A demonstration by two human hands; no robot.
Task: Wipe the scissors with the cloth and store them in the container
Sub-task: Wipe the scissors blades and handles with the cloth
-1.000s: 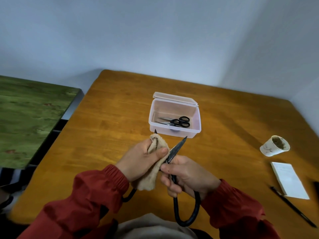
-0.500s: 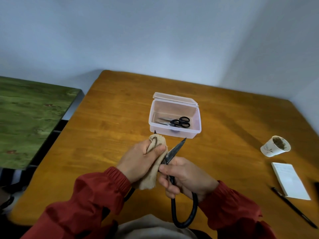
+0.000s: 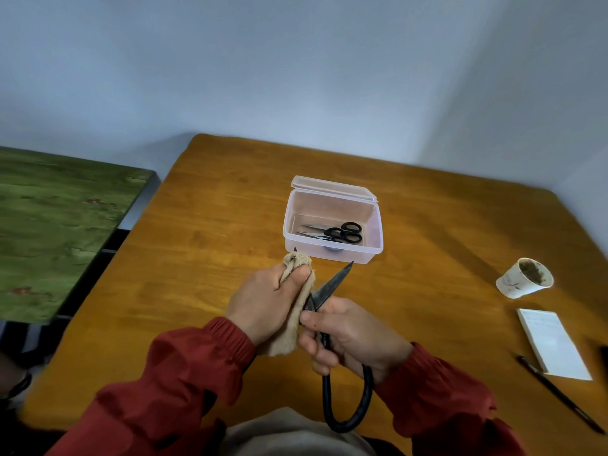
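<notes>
Softly, evenly lit, fairly bright. Only faint, diffuse shadows on the wooden table [image 3: 214, 258], with a dim diagonal band right of the plastic container [image 3: 355, 256]. Bowed by wide-angle distortion; soft and smeared near the edges, around the paper cup [image 3: 516, 284].

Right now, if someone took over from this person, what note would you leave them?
Left hand grips the cloth around one blade of the big scissors.
Right hand holds them by the handle.
Container sits open on the table beyond the hands, small scissors inside.
Done: small scissors stored.
Left: finish wiping, then store the big scissors.
</notes>
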